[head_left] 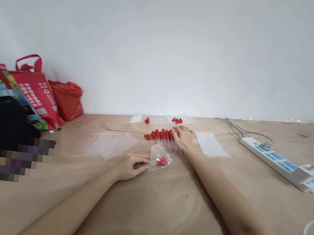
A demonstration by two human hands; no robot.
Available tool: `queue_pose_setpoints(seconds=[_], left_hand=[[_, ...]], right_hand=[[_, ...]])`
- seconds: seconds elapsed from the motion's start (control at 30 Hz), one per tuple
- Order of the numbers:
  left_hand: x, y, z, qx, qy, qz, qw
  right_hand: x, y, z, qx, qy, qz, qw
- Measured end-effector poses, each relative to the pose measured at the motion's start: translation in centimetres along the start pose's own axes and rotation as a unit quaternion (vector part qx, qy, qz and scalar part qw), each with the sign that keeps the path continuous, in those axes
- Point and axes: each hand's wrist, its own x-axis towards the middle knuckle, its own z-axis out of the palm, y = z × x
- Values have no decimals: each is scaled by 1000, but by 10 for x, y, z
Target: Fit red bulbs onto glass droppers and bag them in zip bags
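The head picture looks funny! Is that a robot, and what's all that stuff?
No robot: a person wears the camera on their head, so we look forward and down past their arms. The bare left hand has its grip on a clear bag with something red inside. The bare right hand is at the end of a row of thin red-topped pieces. On the brown table there are also flat clear bags, a white power strip on the right and red carrier bags on the left.

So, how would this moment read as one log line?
left hand: holds clear bag; right hand: at red-tipped items; far right: power strip
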Motion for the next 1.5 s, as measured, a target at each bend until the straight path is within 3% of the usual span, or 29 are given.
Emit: queue_pose_setpoints(seconds=[0.1,0.4,0.57,0.67,0.77,0.83,0.9,1.0,1.13,1.23,1.27,1.33,1.5], left_hand=[[9,6,6,3,10,11,1000],[13,5,12,8,-9,25,1000],[13,5,9,3,-15,18,1000],[13,6,8,2,-15,18,1000],[14,7,8,3,-23,17,1000],[14,7,9,8,-27,18,999],[14,6,10,12,-26,20,999],[12,6,11,12,-26,16,999],[8,5,11,11,-33,16,999],[6,5,10,12,-36,24,999],[6,5,10,12,-36,27,999],[6,5,10,13,-32,30,999],[10,6,10,15,-31,32,999]], right_hand=[[14,11,3,-18,-1,59,998],[39,6,16,-45,-119,50,991],[44,7,13,-11,-107,53,993],[42,4,5,13,-56,51,997],[34,-10,-4,29,-30,-22,999],[27,-28,-5,69,-97,-126,985],[19,-50,1,124,-187,-235,946],[11,-81,18,136,-212,-256,933],[13,-95,25,158,-178,-222,946],[15,-71,9,205,-112,-197,952],[13,-58,3,264,-51,-164,949],[3,-26,-10,360,37,-91,928],[-40,33,-26,484,137,149,851]])
